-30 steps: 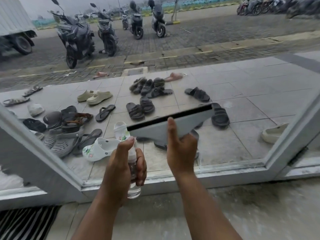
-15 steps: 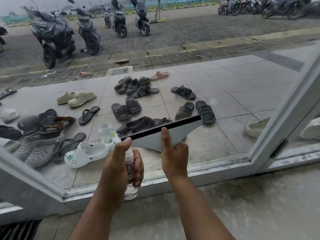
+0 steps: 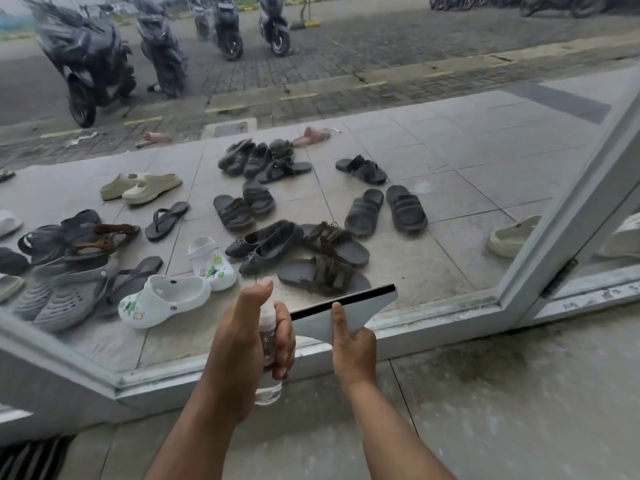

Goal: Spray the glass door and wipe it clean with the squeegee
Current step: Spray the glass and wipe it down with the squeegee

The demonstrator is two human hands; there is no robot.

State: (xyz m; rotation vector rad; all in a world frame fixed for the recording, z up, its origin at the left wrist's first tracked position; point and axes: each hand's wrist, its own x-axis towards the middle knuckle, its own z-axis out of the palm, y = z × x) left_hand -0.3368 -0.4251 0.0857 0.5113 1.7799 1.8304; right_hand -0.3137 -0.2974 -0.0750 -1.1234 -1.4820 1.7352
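The glass door (image 3: 433, 140) fills the upper view, with its pale bottom frame rail (image 3: 415, 327) low in front of me. My left hand (image 3: 242, 344) grips a small clear spray bottle (image 3: 268, 393) upright, the thumb resting on its top. My right hand (image 3: 353, 348) holds a grey squeegee (image 3: 349, 308) by its handle, thumb lying up its back. The black rubber blade runs along the squeegee's top edge, tilted up to the right, close to the bottom of the glass. Both hands sit side by side just above the rail.
Through the glass lie several sandals and clogs (image 3: 277, 244) on pale tiles, with parked scooters (image 3: 86, 64) beyond. The door's side frame (image 3: 568, 220) rises at the right with a hinge. A striped mat (image 3: 31, 459) lies bottom left on the grey floor.
The squeegee has come down the glass from above the sandals to just over the bottom rail. My view has shifted, and the left hand kept its grip on the bottle.
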